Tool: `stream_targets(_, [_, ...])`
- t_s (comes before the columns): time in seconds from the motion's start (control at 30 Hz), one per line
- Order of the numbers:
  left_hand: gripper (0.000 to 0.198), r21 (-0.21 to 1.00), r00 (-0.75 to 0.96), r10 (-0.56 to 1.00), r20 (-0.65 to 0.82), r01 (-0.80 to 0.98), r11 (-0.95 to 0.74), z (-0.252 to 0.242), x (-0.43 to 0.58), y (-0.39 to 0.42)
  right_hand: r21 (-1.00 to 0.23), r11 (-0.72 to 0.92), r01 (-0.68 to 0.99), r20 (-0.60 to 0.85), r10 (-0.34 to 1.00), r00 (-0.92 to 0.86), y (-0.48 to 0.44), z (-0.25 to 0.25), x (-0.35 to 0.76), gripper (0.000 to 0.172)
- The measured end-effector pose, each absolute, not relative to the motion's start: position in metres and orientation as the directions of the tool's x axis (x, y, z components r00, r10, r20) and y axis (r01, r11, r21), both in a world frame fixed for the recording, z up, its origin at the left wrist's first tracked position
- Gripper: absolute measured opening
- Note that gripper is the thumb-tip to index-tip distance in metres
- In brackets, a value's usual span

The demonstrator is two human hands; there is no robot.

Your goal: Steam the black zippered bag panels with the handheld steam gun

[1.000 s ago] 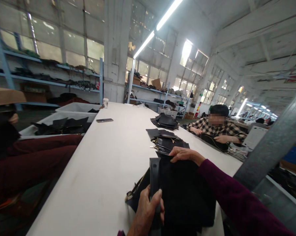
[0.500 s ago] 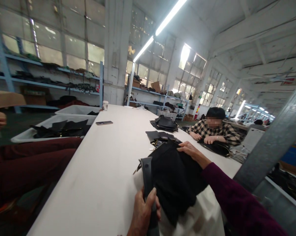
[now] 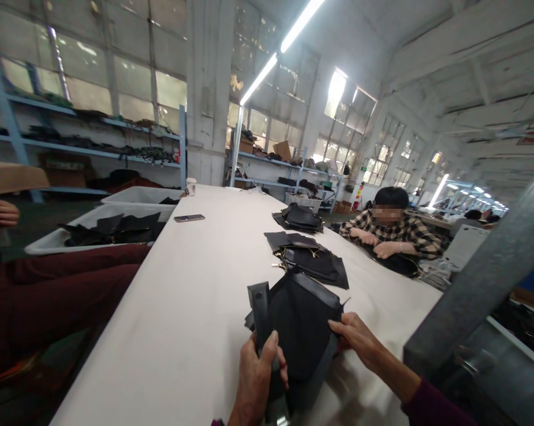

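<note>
My left hand [image 3: 262, 370] is closed around a long, stiff, dark grey bar [image 3: 261, 307]. A small round mark shows near the bar's upper end, and something shiny glints at its lower end. Behind the bar spreads a black bag piece [image 3: 300, 325] with a smooth, glossy band along its top. My right hand [image 3: 353, 334] pinches this piece at its right edge, thumb on top. Whether my left fingers also grip the bag piece is hidden. Just beyond lies a stack of black bag pieces [image 3: 314, 260] with gold-coloured zips.
Another black stack [image 3: 298, 218] lies farther along the white table [image 3: 178, 319]. A phone [image 3: 189, 218] rests near the left edge. Across the table a person in a checked shirt [image 3: 391, 234] handles black material. A grey metal post [image 3: 480, 260] slants up at my right.
My right hand has moved down from the top of the bag piece to its right edge. The piece now lies flatter and lower, exposing more of the stack behind. My left hand keeps its hold.
</note>
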State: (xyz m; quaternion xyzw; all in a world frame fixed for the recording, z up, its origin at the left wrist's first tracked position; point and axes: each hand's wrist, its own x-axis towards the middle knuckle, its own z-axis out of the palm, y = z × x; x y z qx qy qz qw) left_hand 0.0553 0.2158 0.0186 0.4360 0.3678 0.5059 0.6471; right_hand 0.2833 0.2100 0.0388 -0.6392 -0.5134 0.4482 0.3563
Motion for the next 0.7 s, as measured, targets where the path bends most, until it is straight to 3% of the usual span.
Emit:
stream_targets(0.07, [0.040,0.938,0.224,0.974,-0.041,-0.326,0.115,0.020,0.055,0.215,-0.851,-0.286,0.441,-0.330,0.944,-0.025,0.192,0.046,0.289,0.044])
stream_targets(0.13, [0.039,0.939,0.231,0.972,-0.041,-0.323,0.117,0.021,0.055,0.214,-0.762,-0.247,0.598,-0.335,0.942,-0.037,0.184,0.063,0.296,0.044])
stream_targets(0.27, [0.038,0.943,0.248,0.967,-0.056,-0.305,0.133,0.019,0.057,0.215,-0.576,-0.038,0.817,0.036,0.997,0.072,0.215,0.095,0.312,0.035])
stream_targets(0.33, [0.037,0.944,0.256,0.964,-0.072,-0.295,0.148,0.016,0.057,0.217,-0.537,-0.067,0.841,0.151,0.973,0.174,0.249,0.094,0.318,0.024])
stream_targets(0.47, [0.037,0.941,0.271,0.960,-0.071,-0.302,0.155,0.005,0.057,0.223,-0.635,-0.109,0.765,0.094,0.972,0.217,0.315,0.060,0.319,0.019])
stream_targets(0.6, [0.037,0.933,0.277,0.957,-0.090,-0.314,0.178,-0.002,0.058,0.229,-0.770,-0.050,0.636,-0.001,0.997,0.078,0.342,0.020,0.305,0.021])
stream_targets(0.7, [0.037,0.914,0.281,0.951,-0.132,-0.338,0.226,-0.002,0.061,0.230,-0.858,0.027,0.513,0.019,1.000,-0.020,0.342,0.001,0.292,0.026])
